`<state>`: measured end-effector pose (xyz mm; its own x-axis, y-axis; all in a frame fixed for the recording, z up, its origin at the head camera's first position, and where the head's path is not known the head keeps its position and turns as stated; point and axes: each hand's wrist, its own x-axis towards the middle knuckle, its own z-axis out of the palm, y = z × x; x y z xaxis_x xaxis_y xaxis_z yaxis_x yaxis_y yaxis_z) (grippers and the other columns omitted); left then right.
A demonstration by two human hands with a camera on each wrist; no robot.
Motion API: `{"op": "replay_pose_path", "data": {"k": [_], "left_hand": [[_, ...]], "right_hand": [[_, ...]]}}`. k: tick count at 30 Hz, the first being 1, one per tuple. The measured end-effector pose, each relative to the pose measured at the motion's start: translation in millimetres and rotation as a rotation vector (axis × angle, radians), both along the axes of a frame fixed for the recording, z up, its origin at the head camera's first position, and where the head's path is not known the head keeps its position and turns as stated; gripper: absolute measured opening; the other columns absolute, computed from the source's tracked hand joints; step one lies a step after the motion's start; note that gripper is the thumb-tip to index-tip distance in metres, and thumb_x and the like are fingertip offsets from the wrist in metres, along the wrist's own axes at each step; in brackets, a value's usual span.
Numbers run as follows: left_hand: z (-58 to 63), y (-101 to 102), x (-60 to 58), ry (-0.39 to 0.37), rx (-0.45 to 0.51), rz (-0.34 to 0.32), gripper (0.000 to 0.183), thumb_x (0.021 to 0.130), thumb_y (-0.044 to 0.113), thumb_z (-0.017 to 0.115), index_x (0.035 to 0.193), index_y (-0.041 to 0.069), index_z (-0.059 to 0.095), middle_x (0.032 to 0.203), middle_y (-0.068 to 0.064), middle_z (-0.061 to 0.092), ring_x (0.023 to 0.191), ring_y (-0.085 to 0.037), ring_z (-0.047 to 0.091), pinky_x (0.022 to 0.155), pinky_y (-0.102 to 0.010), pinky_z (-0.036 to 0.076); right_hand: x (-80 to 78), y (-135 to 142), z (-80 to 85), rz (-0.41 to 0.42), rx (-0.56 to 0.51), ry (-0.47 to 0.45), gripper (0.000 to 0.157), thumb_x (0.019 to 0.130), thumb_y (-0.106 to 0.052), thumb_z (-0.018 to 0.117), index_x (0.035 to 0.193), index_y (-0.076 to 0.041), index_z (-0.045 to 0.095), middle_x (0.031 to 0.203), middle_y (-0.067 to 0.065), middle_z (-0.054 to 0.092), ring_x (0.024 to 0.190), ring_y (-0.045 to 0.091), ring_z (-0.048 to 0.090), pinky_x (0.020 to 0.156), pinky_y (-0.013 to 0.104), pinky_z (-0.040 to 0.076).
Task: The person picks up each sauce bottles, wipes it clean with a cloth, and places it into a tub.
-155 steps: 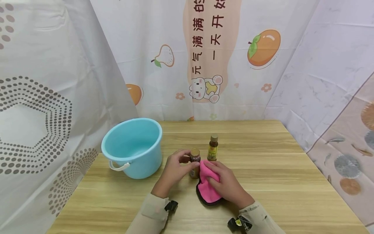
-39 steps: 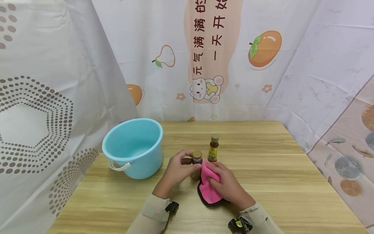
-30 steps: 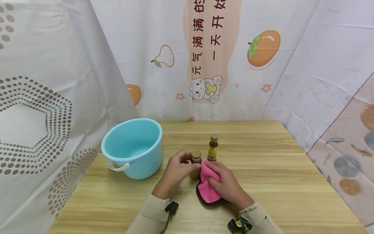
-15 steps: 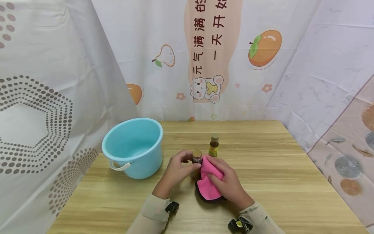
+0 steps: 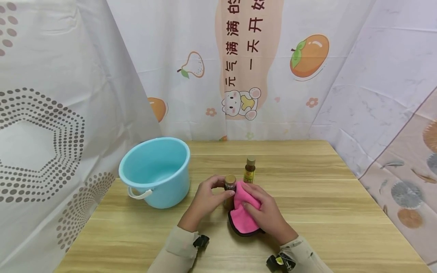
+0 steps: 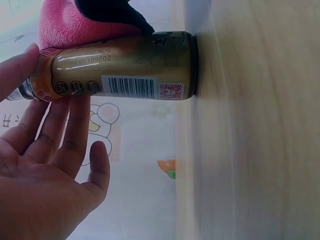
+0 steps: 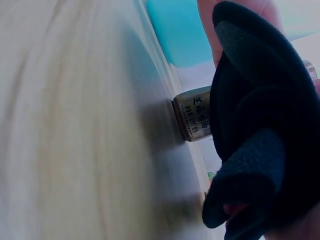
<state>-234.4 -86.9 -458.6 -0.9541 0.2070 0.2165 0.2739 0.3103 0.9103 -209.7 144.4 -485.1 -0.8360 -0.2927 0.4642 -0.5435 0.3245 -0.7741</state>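
A small sesame oil bottle (image 5: 230, 185) with a gold cap stands upright on the table between both hands. My left hand (image 5: 207, 195) holds it near the top, thumb on one side and fingers on the other. Its gold label with a barcode faces the left wrist camera (image 6: 125, 70). Bunched in my right hand (image 5: 268, 212) is a pink cloth (image 5: 243, 220) with a black border, pressed against the bottle's right side. The cloth's dark underside (image 7: 265, 90) hides much of the bottle in the right wrist view.
Just behind the cloth stands a second small bottle (image 5: 249, 172) with a yellow label, its lower part hidden. A light blue bucket (image 5: 170, 193) with a white handle is at the left of the wooden table (image 5: 307, 182). A printed curtain (image 5: 191, 94) hangs beyond the back edge.
My right hand has moved the cloth slightly upward along the bottle, and it now covers more of the second bottle's lower part. My left hand keeps the same hold.
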Motion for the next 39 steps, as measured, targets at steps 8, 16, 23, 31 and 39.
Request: {"op": "replay_pose_path", "data": {"k": [8,16,23,31,39], "left_hand": [[-1.6,-1.0,-0.1,-0.002,-0.009,0.008,0.036,0.086,0.044,0.085,0.118,0.033,0.071,0.116,0.007,0.072,0.119,-0.022,0.065,0.108,-0.061,0.048],[0.6,-0.7,2.5,-0.015,-0.021,0.013,0.038,0.084,0.046,0.086,0.118,0.034,0.071,0.120,0.010,0.070,0.120,-0.026,0.065,0.097,-0.057,0.056],[3.1,0.2,3.5,-0.014,-0.030,0.032,0.039,0.081,0.048,0.087,0.115,0.035,0.072,0.118,0.012,0.070,0.118,-0.024,0.066,0.094,-0.053,0.058],[1.3,-0.1,2.0,0.028,-0.028,0.026,0.039,0.082,0.044,0.088,0.116,0.031,0.072,0.120,0.010,0.066,0.115,-0.022,0.068,0.095,-0.050,0.058],[-0.2,0.3,0.9,0.053,0.006,0.005,0.037,0.083,0.038,0.089,0.115,0.028,0.074,0.117,0.008,0.067,0.114,-0.022,0.066,0.104,-0.059,0.052]], "right_hand": [[0.1,-0.3,-1.5,-0.009,0.037,-0.041,0.052,0.095,-0.008,0.075,0.145,-0.016,0.062,0.145,0.004,0.061,0.125,0.022,0.062,0.099,0.027,0.056],[0.4,-0.4,-4.0,-0.040,0.154,-0.054,0.056,0.091,-0.006,0.077,0.144,-0.018,0.063,0.143,0.000,0.061,0.118,0.017,0.063,0.093,0.030,0.058],[1.5,-0.9,-2.8,-0.046,0.192,-0.055,0.059,0.091,-0.006,0.077,0.146,-0.020,0.061,0.144,0.001,0.061,0.122,0.017,0.062,0.097,0.034,0.057],[1.1,-0.8,-4.1,-0.060,0.210,-0.064,0.059,0.091,-0.006,0.076,0.146,-0.021,0.061,0.144,0.001,0.062,0.124,0.018,0.062,0.098,0.038,0.057],[1.5,-0.8,-2.3,-0.047,0.139,-0.027,0.059,0.092,-0.007,0.076,0.146,-0.023,0.061,0.146,-0.001,0.060,0.131,0.020,0.059,0.102,0.037,0.056]]}}
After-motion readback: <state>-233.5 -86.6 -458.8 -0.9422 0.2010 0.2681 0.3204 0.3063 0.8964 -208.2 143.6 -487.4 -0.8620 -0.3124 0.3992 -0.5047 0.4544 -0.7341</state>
